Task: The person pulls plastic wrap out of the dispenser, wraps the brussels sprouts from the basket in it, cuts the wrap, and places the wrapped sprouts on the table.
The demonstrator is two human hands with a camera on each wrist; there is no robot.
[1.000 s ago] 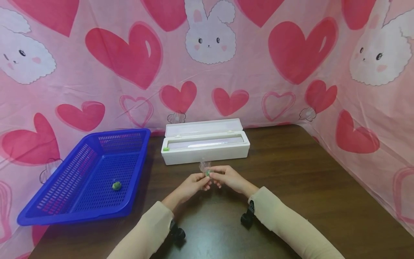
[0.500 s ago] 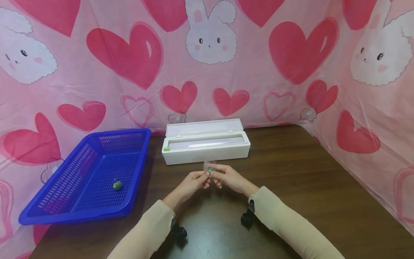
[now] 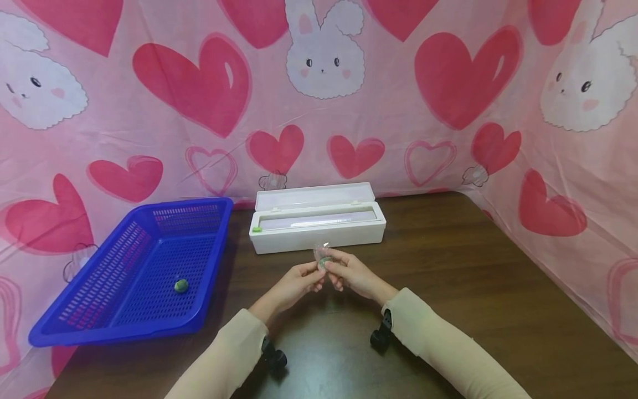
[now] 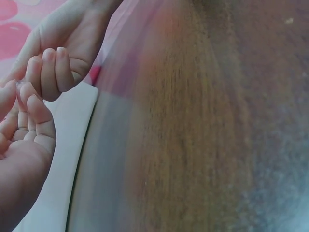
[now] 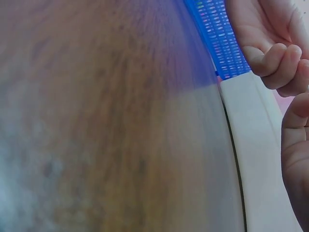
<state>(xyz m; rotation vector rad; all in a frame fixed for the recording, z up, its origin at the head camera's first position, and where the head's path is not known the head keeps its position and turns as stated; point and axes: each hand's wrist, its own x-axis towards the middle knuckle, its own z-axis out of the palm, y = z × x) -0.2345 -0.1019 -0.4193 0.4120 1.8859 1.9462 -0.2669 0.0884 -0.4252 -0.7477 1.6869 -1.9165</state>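
Note:
In the head view both hands meet at the middle of the table, just in front of a white cling film dispenser (image 3: pixel 319 238). Between their fingertips is a small green ball in cling film (image 3: pixel 324 260); clear film sticks up above it. My left hand (image 3: pixel 296 284) pinches it from the left with thumb and fingers. From the right, my right hand (image 3: pixel 358 274) pinches the film and ball, index finger across the top. In the left wrist view, the left hand (image 4: pixel 26 154) has curled fingers close to the right hand (image 4: pixel 63 53); the ball is hidden there.
A blue perforated basket (image 3: pixel 124 334) stands at the left, with a small round green ball (image 3: pixel 181 286) inside. The dispenser's lid (image 3: pixel 315 196) is raised at the back, and a green slider (image 3: pixel 256 229) sits at its left end. A heart-patterned pink cloth (image 3: pixel 319 122) hangs behind.
The fingers have shifted slightly around the green ball, and the film above it has changed shape, now standing up more than half a second ago. The basket and dispenser stay put.

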